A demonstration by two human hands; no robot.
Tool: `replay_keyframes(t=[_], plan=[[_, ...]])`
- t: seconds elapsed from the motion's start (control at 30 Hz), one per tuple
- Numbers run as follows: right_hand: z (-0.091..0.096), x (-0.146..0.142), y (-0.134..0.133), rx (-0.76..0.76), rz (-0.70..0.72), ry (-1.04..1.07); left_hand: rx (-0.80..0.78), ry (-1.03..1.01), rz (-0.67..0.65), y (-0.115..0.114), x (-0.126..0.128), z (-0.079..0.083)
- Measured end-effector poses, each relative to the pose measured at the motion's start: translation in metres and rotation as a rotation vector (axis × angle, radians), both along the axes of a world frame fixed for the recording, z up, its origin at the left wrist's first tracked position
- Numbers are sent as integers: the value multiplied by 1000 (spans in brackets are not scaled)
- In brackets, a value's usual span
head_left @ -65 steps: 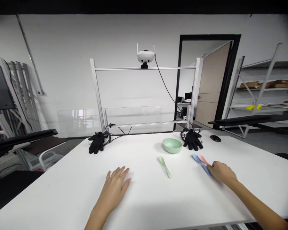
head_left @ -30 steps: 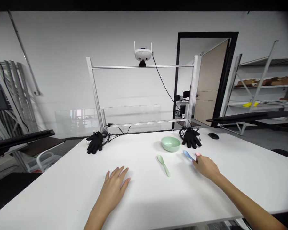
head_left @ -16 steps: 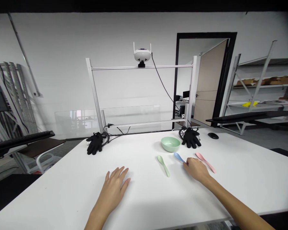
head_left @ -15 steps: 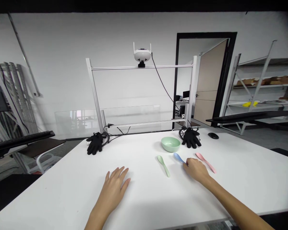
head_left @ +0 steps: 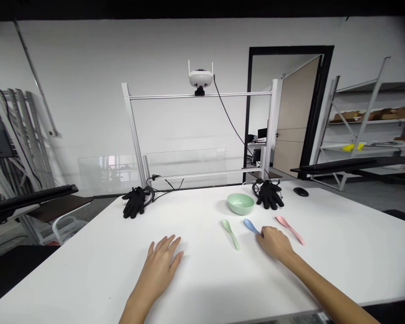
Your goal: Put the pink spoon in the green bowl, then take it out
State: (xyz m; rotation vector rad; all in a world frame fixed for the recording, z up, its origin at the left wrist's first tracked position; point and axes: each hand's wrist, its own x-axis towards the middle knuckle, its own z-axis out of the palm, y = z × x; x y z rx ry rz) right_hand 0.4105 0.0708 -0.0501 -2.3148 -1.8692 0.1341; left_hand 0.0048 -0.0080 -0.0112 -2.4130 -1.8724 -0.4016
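My right hand [head_left: 274, 242] is closed round the handle of a blue spoon [head_left: 249, 224], whose bowl rests on the white table [head_left: 202, 274]. A green spoon [head_left: 231, 233] lies just left of it. To its right a pink spoon [head_left: 290, 229] lies alone. Behind the spoons stands a pale green bowl [head_left: 240, 204]. My left hand [head_left: 160, 265] lies flat on the table with fingers stretched out, holding nothing.
Two black gloves [head_left: 135, 202] [head_left: 269, 195] with cables lie at the table's far edge by an aluminium frame [head_left: 202, 135] carrying a white camera [head_left: 200, 79]. A black mouse [head_left: 300, 191] sits far right. Shelving stands at both sides of the room.
My right hand took the blue spoon from beside the pink one and carried it left, lowering it next to the green spoon. The left hand stayed still.
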Motion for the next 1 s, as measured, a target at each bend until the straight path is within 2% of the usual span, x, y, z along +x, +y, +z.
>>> replay_keyframes(t=[0.6,0.8,1.0], plan=[[-6,2,0,43,17,-4,19,-7,-10,1,-3,-3],[1,1,-3,49,17,13,16,-7,-13,0,-1,0],[11,-2,-10,162,84,8,21,2,-13,1,1,4]])
